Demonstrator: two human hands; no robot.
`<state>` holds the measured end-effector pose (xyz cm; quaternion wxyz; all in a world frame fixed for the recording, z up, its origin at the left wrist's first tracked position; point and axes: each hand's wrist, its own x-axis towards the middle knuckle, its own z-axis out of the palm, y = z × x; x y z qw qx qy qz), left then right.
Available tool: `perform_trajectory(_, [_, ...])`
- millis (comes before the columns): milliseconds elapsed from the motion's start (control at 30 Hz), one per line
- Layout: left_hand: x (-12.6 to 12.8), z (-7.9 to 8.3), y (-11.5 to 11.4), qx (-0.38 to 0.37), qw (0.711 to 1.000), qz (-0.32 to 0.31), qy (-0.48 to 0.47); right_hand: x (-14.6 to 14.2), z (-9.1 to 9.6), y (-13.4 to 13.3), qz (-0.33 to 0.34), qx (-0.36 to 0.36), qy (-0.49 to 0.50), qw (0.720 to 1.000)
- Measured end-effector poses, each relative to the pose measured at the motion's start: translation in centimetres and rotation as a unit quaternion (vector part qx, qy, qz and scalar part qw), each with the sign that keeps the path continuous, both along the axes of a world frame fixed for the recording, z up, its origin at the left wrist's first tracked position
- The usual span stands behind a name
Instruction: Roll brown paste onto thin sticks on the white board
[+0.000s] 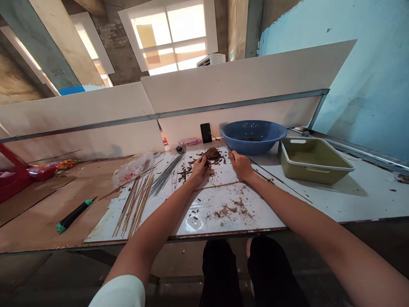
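My left hand (200,167) is curled beside a lump of brown paste (212,153) on the white board (204,213), its fingers pinched on a bit of the brown material. My right hand (240,165) is closed around a thin stick (271,179) that runs off to the right across the table. Brown crumbs (231,209) are scattered over the board in front of both hands. A bundle of tan sticks (136,204) and a fan of thin grey sticks (166,172) lie to the left of my left hand.
A blue basin (254,135) stands behind my right hand, an olive tray (315,160) to its right. A black phone (206,132) leans on the white partition. A clear plastic bag (134,167), a green-tipped black tool (75,214) and a red object (12,177) lie left.
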<state>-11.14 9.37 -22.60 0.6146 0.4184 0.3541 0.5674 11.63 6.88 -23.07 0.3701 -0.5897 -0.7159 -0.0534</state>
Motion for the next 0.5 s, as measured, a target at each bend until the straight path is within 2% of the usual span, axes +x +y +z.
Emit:
perform_trajectory(200, [0.00,-0.27,0.20,0.005,1.000,0.006,0.006,-0.07,-0.08,0.03,-0.009,-0.001,-0.004,1.000])
perform_trajectory(500, [0.33,0.44,-0.67,0.007,1.000,-0.008,0.019,-0.14,-0.09,0.11,-0.016,0.000,-0.013,1.000])
